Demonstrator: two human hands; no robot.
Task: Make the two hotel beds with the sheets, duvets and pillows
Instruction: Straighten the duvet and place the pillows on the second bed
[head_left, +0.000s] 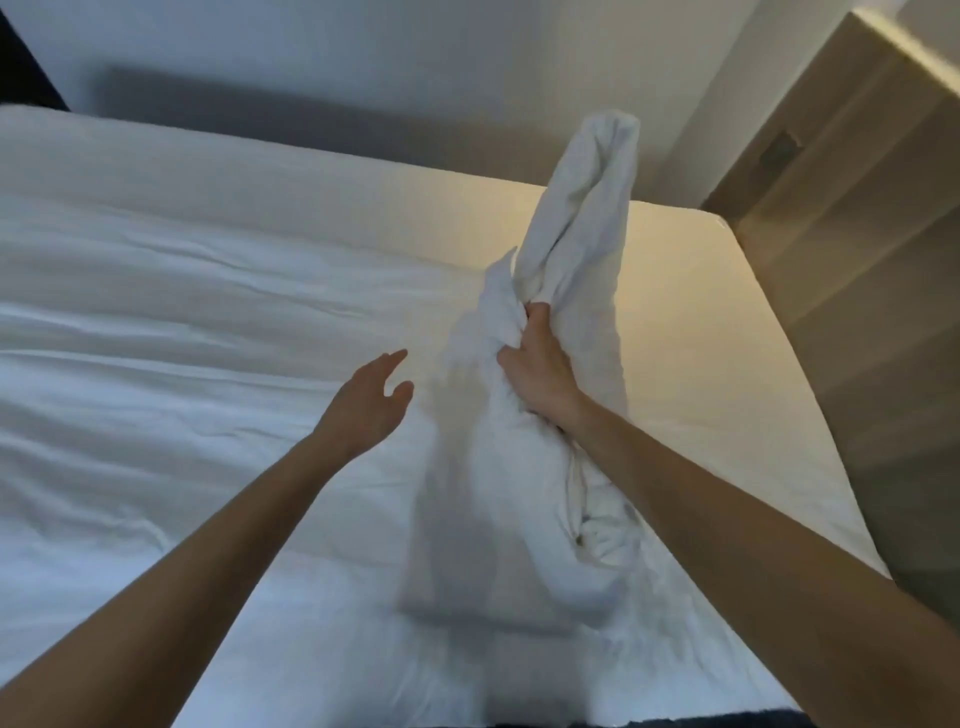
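Above bed (208, 322), right hand (535, 374) gripping pillow (519, 519)

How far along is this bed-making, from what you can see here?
Early on. Done: a white sheet covers the mattress, though wrinkled. In hand: the right hand grips a bunched white bundle of bedding held up over the bed, while the left hand reaches toward it, open. Left: spreading that bundle; no pillows or second bed are in view.

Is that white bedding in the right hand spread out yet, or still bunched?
Bunched. The right hand grips the white bedding as a gathered, twisted roll above the bed; the left hand is open beside it.
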